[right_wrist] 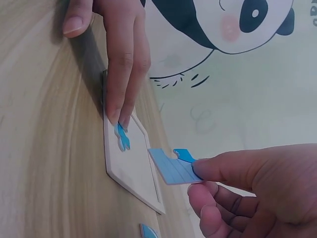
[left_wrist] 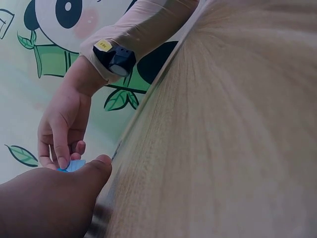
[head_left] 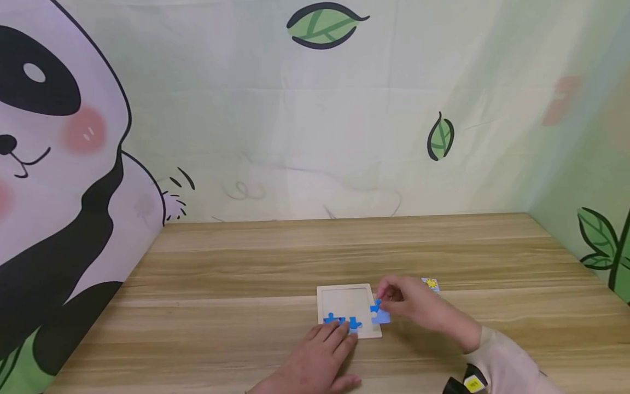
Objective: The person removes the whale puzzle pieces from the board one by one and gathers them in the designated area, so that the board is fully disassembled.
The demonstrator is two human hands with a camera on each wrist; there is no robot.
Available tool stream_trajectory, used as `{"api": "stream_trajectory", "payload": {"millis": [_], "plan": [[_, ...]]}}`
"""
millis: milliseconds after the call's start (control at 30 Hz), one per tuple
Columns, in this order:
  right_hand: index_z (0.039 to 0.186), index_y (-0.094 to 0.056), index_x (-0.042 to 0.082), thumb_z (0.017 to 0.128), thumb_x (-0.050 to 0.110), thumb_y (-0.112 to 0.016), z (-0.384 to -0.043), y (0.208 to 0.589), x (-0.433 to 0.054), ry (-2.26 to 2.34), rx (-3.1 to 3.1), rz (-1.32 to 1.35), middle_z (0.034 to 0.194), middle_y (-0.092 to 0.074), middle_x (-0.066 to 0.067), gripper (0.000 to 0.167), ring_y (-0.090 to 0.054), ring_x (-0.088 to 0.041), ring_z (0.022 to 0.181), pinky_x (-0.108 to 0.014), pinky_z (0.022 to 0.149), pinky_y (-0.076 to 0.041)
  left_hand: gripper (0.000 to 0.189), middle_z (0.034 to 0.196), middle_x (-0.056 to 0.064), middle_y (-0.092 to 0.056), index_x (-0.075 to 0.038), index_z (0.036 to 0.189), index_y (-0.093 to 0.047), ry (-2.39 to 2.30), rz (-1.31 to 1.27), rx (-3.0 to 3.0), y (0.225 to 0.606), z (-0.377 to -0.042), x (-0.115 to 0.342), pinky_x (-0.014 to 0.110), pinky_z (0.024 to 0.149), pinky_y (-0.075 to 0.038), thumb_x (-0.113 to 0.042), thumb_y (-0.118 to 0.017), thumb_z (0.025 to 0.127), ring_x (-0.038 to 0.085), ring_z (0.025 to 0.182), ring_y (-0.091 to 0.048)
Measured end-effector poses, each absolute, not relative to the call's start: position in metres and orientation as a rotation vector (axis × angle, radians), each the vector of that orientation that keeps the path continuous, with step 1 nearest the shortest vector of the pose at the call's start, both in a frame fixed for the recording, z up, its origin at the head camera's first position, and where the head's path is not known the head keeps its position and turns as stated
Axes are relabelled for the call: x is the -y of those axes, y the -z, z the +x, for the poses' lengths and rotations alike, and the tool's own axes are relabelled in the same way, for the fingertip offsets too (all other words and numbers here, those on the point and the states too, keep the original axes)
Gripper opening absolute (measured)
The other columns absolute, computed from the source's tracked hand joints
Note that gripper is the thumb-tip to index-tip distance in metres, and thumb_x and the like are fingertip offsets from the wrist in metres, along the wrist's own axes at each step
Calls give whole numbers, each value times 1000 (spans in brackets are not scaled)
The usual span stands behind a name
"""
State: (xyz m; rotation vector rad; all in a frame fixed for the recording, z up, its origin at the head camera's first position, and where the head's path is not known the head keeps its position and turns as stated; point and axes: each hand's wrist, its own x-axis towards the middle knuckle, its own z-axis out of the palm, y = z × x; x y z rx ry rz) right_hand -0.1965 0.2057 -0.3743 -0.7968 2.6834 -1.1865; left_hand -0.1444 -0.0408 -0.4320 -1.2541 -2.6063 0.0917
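My right hand [head_left: 418, 306] pinches a light-blue jigsaw puzzle piece [right_wrist: 171, 167] between thumb and fingers. In the head view this piece [head_left: 381, 317] is over the right rim of a square, pale wooden puzzle tray [head_left: 346, 298]. Blue puzzle pieces [head_left: 353, 324] lie along the tray's near side. My left hand [head_left: 315, 358] rests its extended fingertips on them and partly hides them. In the right wrist view, the left fingers [right_wrist: 121, 69] touch a blue piece [right_wrist: 122, 139] in the tray. The left wrist view hides the tray behind the left hand.
A puzzle piece with a yellow sun [head_left: 431, 284] lies on the wooden table [head_left: 236, 273], beyond the right hand. Part of another blue piece [right_wrist: 148, 231] shows at the bottom of the right wrist view. A wall with a panda print [head_left: 113, 180] borders the table.
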Motion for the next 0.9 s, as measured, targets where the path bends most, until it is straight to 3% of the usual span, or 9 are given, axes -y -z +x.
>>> {"api": "stream_trajectory", "payload": {"millis": [467,900], "plan": [[92,-59,3,87,7,-66,-192,371,-227,1201,-2681,-799,78,-59,-1,9,-48,-2,65,-17,56,-43,63,140,8,-54,-12,136,-51,-82,-1255,2613,431,-144,41,38,103,-45,-60,-37,97,24,131,-49],[92,-59,1,87,6,-65,-188,370,-247,1222,-2673,-755,80,-58,-3,10,-50,-3,69,-18,58,-46,62,140,7,-54,-13,136,-51,-77,-1256,2611,431,-144,41,38,104,-44,-59,-36,97,23,131,-49]]}}
